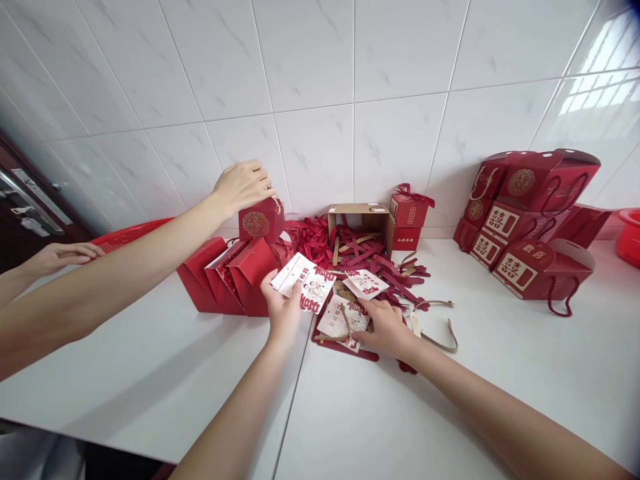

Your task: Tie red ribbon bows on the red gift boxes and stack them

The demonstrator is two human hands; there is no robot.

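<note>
My left hand (283, 310) is closed on a small stack of white cards (313, 283) with red print, its thumb on top. To the right, my right hand (385, 327) reaches over more printed material, thumb and forefinger apart. Its forefinger is at the lower edge of a white printed card (367, 283); its thumb is beside another printed card (340, 319). A tan strap (345, 327) lies across that lower card. Beneath these are red pieces, partly hidden by the cards and my hand.
A co-worker's hand (245, 183) rests on a red gift box (263, 220); the other hand (65, 257) is farther left. Open red bags (235, 280) stand nearby. A cardboard box (363, 217) spills red straps (395, 267). Red boxes (520, 247) are stacked right, near a red basin (629, 233).
</note>
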